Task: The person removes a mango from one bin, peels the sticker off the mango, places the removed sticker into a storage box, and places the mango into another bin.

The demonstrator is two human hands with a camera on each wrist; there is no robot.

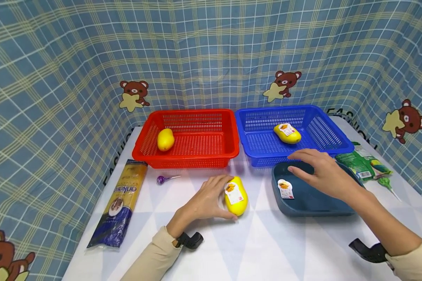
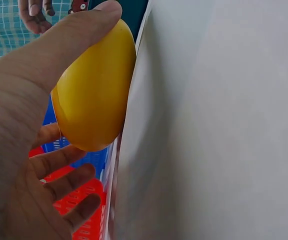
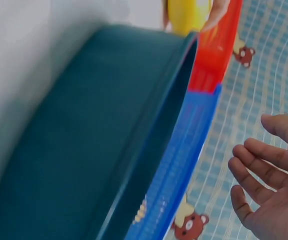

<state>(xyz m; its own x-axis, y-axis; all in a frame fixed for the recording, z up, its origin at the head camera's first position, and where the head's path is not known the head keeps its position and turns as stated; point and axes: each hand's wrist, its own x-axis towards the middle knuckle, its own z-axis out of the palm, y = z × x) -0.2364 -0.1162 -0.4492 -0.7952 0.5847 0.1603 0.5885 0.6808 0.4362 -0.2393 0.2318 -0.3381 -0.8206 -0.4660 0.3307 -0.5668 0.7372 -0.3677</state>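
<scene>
In the head view my left hand (image 1: 207, 199) holds a yellow mango (image 1: 237, 197) with a white label, low over the white table. Its thumb lies at the near end and the fingers reach the far end; the left wrist view shows the thumb against the mango (image 2: 96, 87) and the other fingers spread behind it. My right hand (image 1: 321, 171) hovers over a dark teal tub (image 1: 316, 208), fingers loosely bent, nothing in its grasp. A mango-picture label (image 1: 285, 189) shows at the tub's left side. The right wrist view shows this hand (image 3: 271, 172) beyond the tub's rim.
Behind stand a red basket (image 1: 186, 162) with a yellow mango (image 1: 166, 139) and a blue basket (image 1: 263, 160) with a labelled mango (image 1: 287, 133). A pasta packet (image 1: 119, 207) and purple lollipop (image 1: 160, 180) lie left; a green packet (image 1: 363, 164) and green lollipop (image 1: 385, 181) lie right.
</scene>
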